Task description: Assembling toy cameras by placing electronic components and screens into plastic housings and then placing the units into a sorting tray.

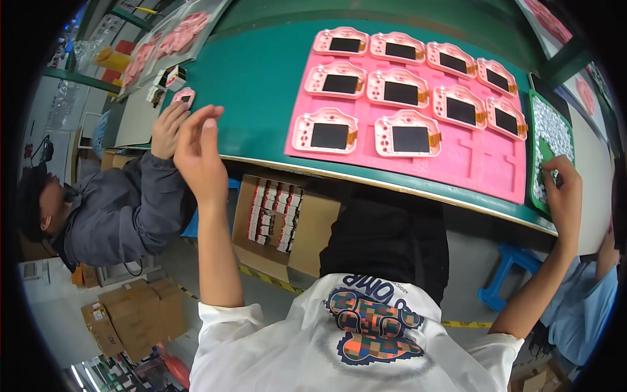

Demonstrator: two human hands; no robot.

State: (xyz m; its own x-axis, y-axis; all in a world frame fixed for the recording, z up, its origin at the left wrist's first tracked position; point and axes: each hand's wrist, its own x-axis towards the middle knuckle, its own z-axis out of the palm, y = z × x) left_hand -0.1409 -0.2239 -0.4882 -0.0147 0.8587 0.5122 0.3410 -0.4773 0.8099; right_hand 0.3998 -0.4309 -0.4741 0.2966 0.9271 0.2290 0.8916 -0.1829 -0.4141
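Note:
On the pink foam tray point(480, 153) stand several pink handheld-game shells point(324, 134), each with a dark screen and an orange ribbon at its right edge. At the right end of the table, my right hand point(565, 196) reaches into a green tray point(537, 201) of small whitish parts point(548, 124). Its thumb and fingertips are pinched together over the tray's bare green patch; whatever lies between them is too small to make out. My left hand point(201, 160) is raised at the table's front edge, left of the foam, fingers loosely bent and apart, holding nothing.
To my left sits a co-worker in a dark jacket point(124, 202), one hand at a small pink device point(184, 97). Below the table is an open carton point(307, 255) of red-and-white boxes. A blue stool point(506, 277) stands at lower right, near another person's blue clothing point(581, 307).

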